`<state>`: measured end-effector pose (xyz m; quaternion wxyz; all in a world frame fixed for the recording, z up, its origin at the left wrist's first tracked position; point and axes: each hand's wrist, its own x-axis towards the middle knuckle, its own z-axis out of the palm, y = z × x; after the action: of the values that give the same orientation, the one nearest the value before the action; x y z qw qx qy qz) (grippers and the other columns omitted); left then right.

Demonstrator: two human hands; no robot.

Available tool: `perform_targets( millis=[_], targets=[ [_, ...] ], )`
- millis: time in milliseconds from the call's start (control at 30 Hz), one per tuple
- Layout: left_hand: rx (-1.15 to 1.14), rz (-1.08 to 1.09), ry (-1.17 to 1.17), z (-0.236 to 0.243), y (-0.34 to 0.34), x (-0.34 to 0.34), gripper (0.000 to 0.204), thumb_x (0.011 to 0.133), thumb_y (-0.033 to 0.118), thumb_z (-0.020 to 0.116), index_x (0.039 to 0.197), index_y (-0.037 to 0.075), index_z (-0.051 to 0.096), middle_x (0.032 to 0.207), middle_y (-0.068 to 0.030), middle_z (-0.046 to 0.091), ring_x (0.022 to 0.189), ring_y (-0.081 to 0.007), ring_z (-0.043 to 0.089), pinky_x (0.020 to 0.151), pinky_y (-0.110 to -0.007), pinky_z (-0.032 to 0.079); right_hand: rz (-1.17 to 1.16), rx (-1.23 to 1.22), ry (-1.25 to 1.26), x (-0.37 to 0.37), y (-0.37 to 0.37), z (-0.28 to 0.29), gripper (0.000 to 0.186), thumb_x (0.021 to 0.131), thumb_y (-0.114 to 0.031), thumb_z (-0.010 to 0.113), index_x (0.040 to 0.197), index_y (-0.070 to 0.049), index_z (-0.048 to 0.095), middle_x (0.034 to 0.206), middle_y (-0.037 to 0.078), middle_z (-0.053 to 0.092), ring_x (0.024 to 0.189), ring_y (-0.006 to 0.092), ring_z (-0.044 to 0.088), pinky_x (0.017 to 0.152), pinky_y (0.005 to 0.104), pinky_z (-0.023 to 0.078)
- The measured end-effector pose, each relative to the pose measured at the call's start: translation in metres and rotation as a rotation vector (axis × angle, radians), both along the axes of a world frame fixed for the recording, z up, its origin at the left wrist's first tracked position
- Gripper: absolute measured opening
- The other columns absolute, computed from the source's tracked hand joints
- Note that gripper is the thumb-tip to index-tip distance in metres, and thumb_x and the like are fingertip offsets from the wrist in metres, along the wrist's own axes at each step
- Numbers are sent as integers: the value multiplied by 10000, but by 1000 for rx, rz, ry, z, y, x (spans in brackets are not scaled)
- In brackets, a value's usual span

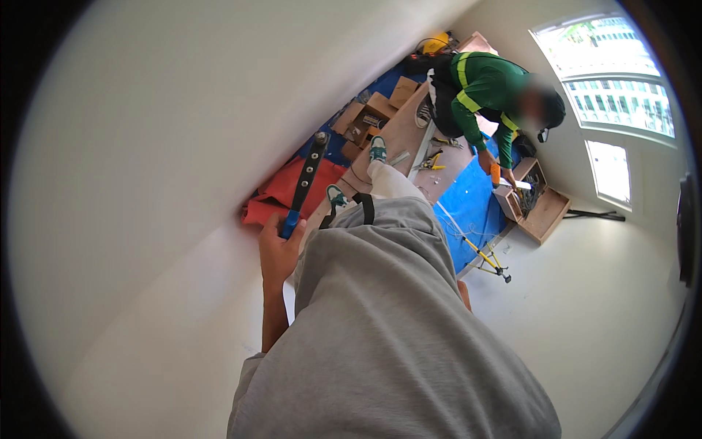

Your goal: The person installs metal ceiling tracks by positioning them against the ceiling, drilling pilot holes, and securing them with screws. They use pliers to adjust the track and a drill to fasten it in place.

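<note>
My left hand [276,252] is closed round the blue grip [290,222] of a flat black bar tool [304,179]. Several round silver studs run along the bar, and a thicker round metal end tops it. I hold it upright, in front of the white wall and a red sheet [281,190]. Of my right arm only a sliver of skin [465,295] shows past the edge of my grey shirt; its fingers are hidden, and I cannot tell what they do.
A person in a green top [486,84] crouches at the right, a hand on an orange-handled tool [495,174], beside a wooden box [550,216]. A yellow tripod [486,257] lies on blue sheeting [461,241]. Yellow-handled pliers [433,160] and cardboard boxes [348,119] lie farther off.
</note>
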<state>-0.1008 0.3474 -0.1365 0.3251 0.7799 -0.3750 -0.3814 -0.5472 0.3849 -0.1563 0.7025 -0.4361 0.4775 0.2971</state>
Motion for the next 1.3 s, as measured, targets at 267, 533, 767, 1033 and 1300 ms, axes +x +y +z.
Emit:
perform_targets(
  millis=[267,533,767,1033,1300],
  targets=[
    [35,69,70,0,35,12,312,912,256,785,865,17,591,675,-22,545,624,-93,466,569,-303,401,91,-6,-22,17,-14,-9,589,822,-239,781,1333,-4,609,1304,233,656,1158,400,633,1012,435,491],
    [37,31,107,44,14,24,314,891,278,803,892,6,645,704,-70,623,636,-112,534,588,-317,446,291,-565,72,18,-82,-2,624,796,-263,817,1334,-14,621,1284,225,673,1156,396,644,1022,432,497],
    [-89,-206,-8,178,-28,31,369,964,377,727,1004,11,696,698,-89,614,587,-155,525,598,-331,449,-451,-1093,-839,197,-263,59,968,825,-489,847,1552,-52,380,1377,169,610,1245,288,602,1006,441,508],
    [-164,-169,97,324,-59,13,282,1019,318,669,951,45,646,663,20,584,574,-59,537,525,-249,426,-681,-571,-1887,325,-304,235,738,1008,-459,633,1515,-15,331,1207,247,644,1084,343,683,916,456,577],
    [-223,-33,-440,429,-76,21,259,1025,292,647,1101,44,666,753,-24,631,659,-100,592,610,-292,505,-776,-522,-1908,358,-317,357,525,1054,-275,599,1436,-6,358,1119,192,672,1070,284,704,905,440,583]
  ],
)
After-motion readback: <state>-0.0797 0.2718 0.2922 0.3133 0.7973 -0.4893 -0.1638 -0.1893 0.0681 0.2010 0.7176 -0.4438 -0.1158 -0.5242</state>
